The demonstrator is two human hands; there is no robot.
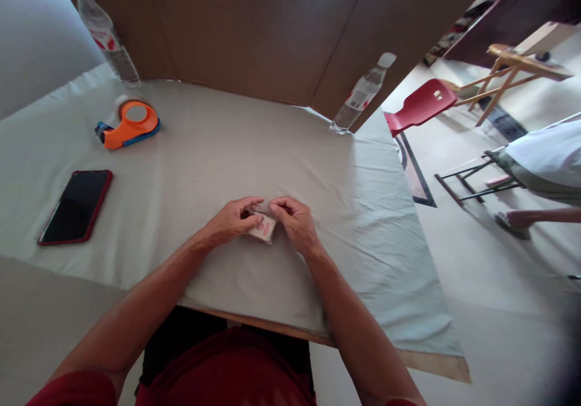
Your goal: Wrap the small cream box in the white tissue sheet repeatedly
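A small whitish box with red print, apparently in a clear plastic wrapper, is near the front edge of the cloth-covered table. My left hand holds it from the left, thumb on its top face and fingers curled around the far side. At its upper right corner, my right hand has thumb and index finger pinched together on what looks like the edge of the clear wrapper. The fingers partly hide the far end of the box.
An orange tape dispenser and a red-cased phone lie on the left. Two water bottles, left and right, stand against a brown board. Beyond the table's right edge are a red chair and a seated person.
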